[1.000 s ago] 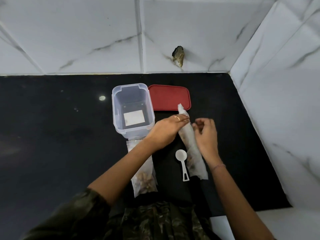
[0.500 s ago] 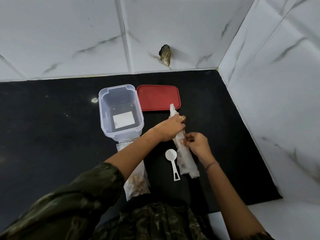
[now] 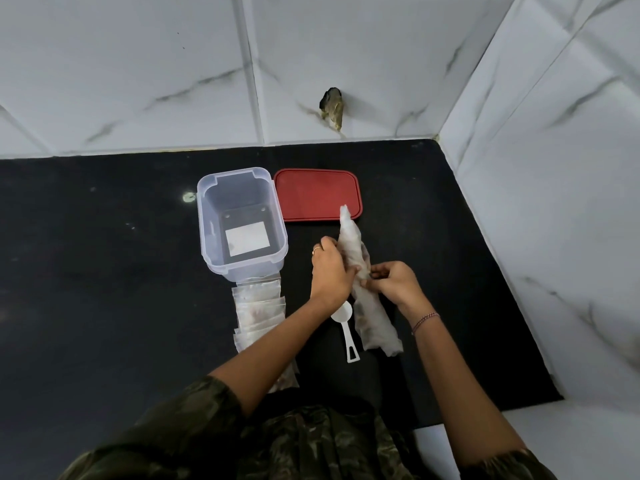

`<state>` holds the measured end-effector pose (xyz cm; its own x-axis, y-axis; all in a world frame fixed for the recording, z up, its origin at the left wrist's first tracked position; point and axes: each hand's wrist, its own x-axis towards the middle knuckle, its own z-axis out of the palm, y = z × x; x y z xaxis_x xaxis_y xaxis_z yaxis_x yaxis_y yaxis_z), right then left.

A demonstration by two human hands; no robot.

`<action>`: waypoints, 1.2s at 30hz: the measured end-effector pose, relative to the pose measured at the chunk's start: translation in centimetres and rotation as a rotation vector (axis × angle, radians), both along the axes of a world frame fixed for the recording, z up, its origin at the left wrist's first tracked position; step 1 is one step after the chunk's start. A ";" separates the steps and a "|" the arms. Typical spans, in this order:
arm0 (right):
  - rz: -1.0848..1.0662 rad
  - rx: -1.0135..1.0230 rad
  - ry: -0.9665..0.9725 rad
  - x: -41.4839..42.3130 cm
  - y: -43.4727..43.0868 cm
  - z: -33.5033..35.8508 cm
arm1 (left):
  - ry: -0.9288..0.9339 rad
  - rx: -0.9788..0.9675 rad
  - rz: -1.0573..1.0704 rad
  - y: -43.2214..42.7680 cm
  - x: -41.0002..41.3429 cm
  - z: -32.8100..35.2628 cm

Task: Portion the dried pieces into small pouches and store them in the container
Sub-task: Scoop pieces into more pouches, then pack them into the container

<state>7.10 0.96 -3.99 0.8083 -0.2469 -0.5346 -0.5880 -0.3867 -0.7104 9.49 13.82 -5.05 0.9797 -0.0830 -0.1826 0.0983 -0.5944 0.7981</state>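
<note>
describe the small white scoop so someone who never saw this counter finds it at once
On the black countertop, look nearer than the red lid, between the stack of clear pouches and the long white bag. The scoop lies flat there, its bowl partly under the left hand. It is the only rigid white plastic piece, with a slotted handle end.

Black glossy table (image 3: pixel 104 306), faintly speckled, with a small bright glint (image 3: pixel 188 197) toward the far left; white grey-veined tiled wall (image 3: pixel 138 81) along the far edge and the right side; dark ragged lump (image 3: pixel 332 103) low on the far wall.
</note>
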 end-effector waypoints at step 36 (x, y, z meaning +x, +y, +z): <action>0.939 -0.539 -1.105 15.3 14.2 10.5 | 0.131 -0.585 0.021 18.6 7.2 10.9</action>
<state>22.44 15.12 6.56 0.6970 0.5979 0.3959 0.7110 -0.6481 -0.2729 16.70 32.43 5.80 0.9547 -0.1873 -0.2312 0.2245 -0.0567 0.9728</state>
